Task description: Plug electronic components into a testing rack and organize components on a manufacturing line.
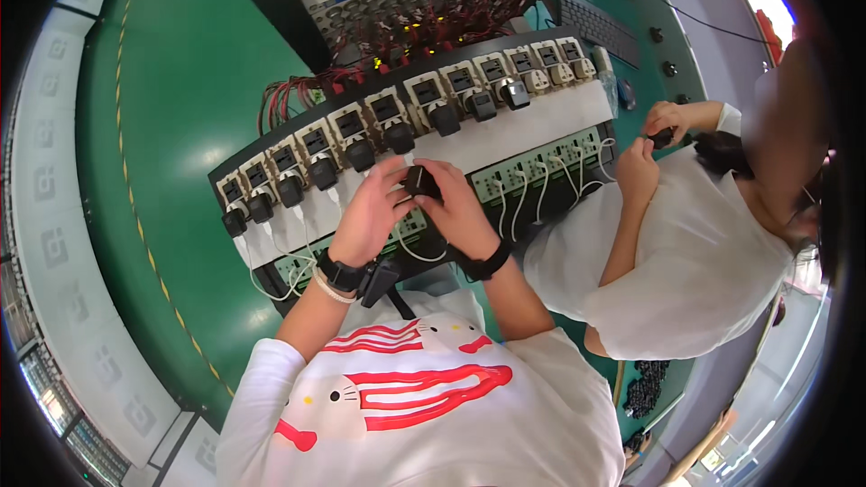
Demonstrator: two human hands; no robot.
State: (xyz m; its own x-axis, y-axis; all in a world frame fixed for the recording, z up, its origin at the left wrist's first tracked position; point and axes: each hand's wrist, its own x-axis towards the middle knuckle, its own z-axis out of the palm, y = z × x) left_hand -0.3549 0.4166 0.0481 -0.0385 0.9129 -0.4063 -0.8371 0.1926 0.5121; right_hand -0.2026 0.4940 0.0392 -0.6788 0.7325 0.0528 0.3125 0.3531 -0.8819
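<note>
A small black plug-in charger (420, 182) is held between my two hands over the near side of a long test rack. My right hand (460, 212) grips it from the right, thumb below and fingers over the top. My left hand (363, 216) has its fingertips curled against the charger's left side. Just beyond my hands runs a row of sockets (386, 108) on the rack. Most of them carry black chargers, such as a charger (359, 155) right behind my left fingers. White cables (424, 258) run from ports on the green circuit boards (505, 182) below the row.
On my right a co-worker in white handles a small dark object (663, 137). Behind the sockets stands a bank of red wires (397, 45). A keyboard (597, 29) and a mouse (626, 94) lie at the far right. Green floor (194, 126) stretches to the left.
</note>
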